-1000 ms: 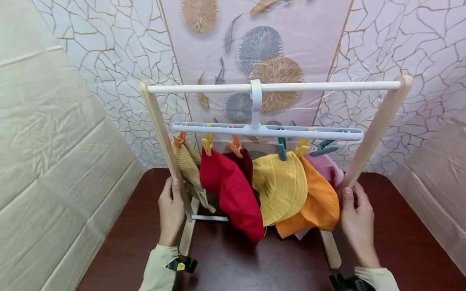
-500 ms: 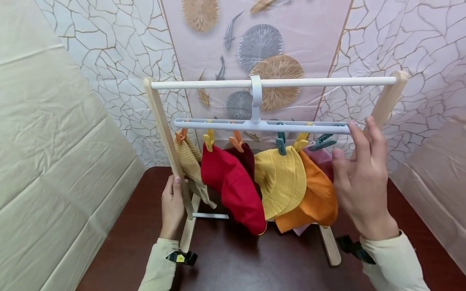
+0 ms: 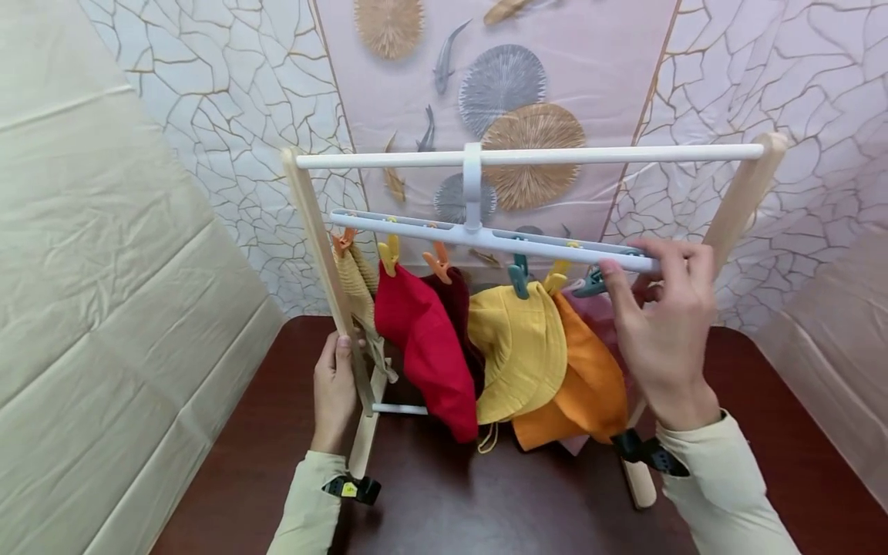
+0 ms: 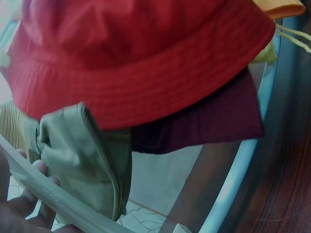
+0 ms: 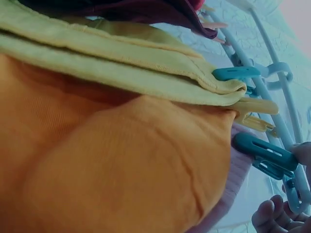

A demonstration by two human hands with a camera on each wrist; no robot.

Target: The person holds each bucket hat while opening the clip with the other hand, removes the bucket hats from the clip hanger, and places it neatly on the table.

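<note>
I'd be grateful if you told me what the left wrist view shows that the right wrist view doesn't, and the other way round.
Only the left wrist view shows the left hand at the wooden upright, the tan cloth item and the dark tabletop.

Only the right wrist view shows the right hand at the end of the hanger bar, its hook, the teal clips and the lilac item.

Both share the maroon item and the red hat, though the right wrist view catches just a sliver of red.
</note>
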